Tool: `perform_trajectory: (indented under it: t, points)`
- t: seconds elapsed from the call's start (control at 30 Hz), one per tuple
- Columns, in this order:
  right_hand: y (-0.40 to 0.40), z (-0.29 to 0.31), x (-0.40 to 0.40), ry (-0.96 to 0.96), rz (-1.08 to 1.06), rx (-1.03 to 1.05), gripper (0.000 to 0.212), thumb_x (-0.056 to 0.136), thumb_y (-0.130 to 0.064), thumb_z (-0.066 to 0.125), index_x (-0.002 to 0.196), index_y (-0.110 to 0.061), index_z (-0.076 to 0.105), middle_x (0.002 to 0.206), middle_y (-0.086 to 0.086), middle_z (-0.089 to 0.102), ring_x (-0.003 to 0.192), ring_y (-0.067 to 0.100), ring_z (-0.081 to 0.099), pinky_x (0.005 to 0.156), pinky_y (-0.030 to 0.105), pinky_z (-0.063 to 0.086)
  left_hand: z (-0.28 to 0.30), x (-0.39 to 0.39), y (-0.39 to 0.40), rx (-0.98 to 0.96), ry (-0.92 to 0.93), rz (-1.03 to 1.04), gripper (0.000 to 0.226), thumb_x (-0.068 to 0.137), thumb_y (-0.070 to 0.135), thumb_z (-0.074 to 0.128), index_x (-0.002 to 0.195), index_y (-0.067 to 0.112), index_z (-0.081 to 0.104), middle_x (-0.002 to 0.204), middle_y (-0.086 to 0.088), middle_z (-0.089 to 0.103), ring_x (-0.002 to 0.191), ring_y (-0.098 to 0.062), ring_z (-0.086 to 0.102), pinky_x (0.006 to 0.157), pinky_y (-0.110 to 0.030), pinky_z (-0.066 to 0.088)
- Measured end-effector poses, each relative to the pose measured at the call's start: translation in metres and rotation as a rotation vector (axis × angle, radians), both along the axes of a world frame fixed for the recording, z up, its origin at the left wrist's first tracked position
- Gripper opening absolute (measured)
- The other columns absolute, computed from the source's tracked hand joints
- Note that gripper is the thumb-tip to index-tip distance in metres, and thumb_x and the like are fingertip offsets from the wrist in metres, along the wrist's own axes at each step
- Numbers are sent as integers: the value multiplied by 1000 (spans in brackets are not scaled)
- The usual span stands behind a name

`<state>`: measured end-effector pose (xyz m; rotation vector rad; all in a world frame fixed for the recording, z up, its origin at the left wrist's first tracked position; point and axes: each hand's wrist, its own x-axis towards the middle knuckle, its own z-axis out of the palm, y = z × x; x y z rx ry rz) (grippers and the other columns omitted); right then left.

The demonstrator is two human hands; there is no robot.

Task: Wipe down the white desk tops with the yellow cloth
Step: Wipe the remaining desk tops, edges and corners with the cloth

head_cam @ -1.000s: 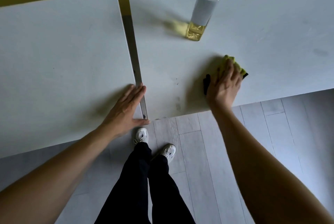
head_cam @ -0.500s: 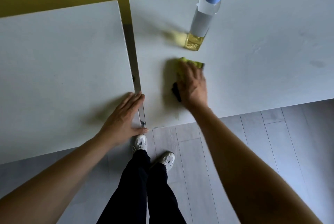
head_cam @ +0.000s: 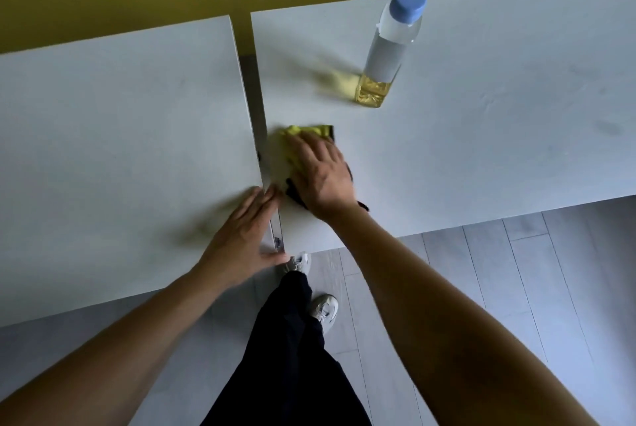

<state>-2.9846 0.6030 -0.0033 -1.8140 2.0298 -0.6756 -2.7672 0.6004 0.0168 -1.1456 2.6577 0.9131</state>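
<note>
Two white desks stand side by side, the left desk top [head_cam: 113,150] and the right desk top [head_cam: 481,143], with a narrow gap between them. The yellow cloth [head_cam: 292,142], black at its edges, lies on the right desk close to the gap. My right hand [head_cam: 320,174] presses flat on it with straight fingers and covers most of it. My left hand [head_cam: 244,240] rests flat on the left desk's front right corner, fingertips reaching the gap, thumb over the front edge.
A clear bottle [head_cam: 389,47] with a blue cap and a little yellow liquid stands on the right desk behind the cloth. A yellow wall runs behind the desks. Grey plank floor [head_cam: 499,274], my legs and white shoes are below the front edges.
My right hand has swept the cloth leftward across the right desk, from its middle front to the edge by the gap. My left hand has stayed on the left desk's corner.
</note>
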Motion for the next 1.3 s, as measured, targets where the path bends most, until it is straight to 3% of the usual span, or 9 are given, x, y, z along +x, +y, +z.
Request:
perform_trajectory:
  t: [0.1, 0.23, 0.33, 0.43, 0.57, 0.83, 0.9, 1.0, 1.3]
  points:
    - [-32, 1, 2, 24, 82, -6, 62, 95, -40, 52, 152, -18, 42, 150, 12, 47, 137, 35, 43, 121, 42, 29, 6, -2, 0, 5, -29, 14, 121, 80, 54, 83, 167, 22, 6, 171, 14, -2, 158, -9, -5, 125, -23, 2]
    - [-29, 0, -15, -8, -86, 68, 69, 92, -42, 52, 156, -24, 34, 157, 7, 41, 145, 30, 35, 124, 42, 24, 13, -2, -5, -48, -29, 1, 97, 87, 70, 56, 164, 17, 28, 172, 4, 21, 159, -19, 18, 126, -31, 18]
    - [-9, 2, -32, -40, -259, 53, 67, 90, -36, 53, 154, -23, 38, 155, 7, 43, 145, 29, 35, 121, 47, 29, 19, -16, -18, -125, 28, 59, 67, 95, 59, 41, 141, 12, 58, 146, -4, 53, 135, -28, 51, 112, -40, 42]
    - [25, 5, -55, -45, -396, 50, 64, 93, -38, 49, 154, -22, 39, 154, 6, 43, 144, 28, 36, 120, 46, 30, 23, -49, -40, -175, 116, 113, 47, 97, 42, 43, 122, 8, 63, 123, -7, 60, 108, -34, 62, 94, -44, 51]
    - [46, 3, -83, -13, -488, 36, 60, 96, -31, 54, 153, -19, 39, 153, 6, 44, 142, 28, 38, 119, 46, 31, 31, -117, -71, -112, 184, 160, 52, 95, 40, 55, 134, 7, 58, 130, -12, 61, 109, -37, 62, 95, -43, 51]
    - [39, -1, -105, 29, -455, 15, 58, 100, -28, 54, 153, -14, 37, 154, 9, 43, 143, 29, 37, 118, 50, 32, 50, -242, -128, 103, 380, 317, 108, 77, 42, 89, 161, 10, 29, 156, -10, 43, 141, -28, 44, 109, -25, 32]
    - [31, -2, -116, 44, -449, 0, 57, 100, -29, 52, 153, -13, 37, 153, 10, 43, 143, 30, 38, 117, 50, 32, 44, -258, -137, 92, 410, 314, 100, 75, 40, 92, 155, 12, 40, 149, -9, 51, 136, -26, 49, 111, -32, 40]
    - [16, -6, -143, 56, -440, -34, 56, 99, -27, 52, 151, -11, 39, 152, 11, 45, 141, 30, 39, 117, 49, 33, 36, -262, -143, 108, 432, 337, 75, 76, 44, 87, 137, 16, 55, 124, -2, 66, 114, -24, 63, 91, -35, 52]
    - [-58, -14, -210, 79, -419, -2, 62, 95, -33, 46, 153, -13, 35, 153, 10, 41, 140, 31, 39, 119, 48, 28, 32, -176, -107, 76, 387, 501, 57, 74, 58, 67, 103, 9, 66, 93, 0, 71, 87, -23, 69, 74, -29, 54]
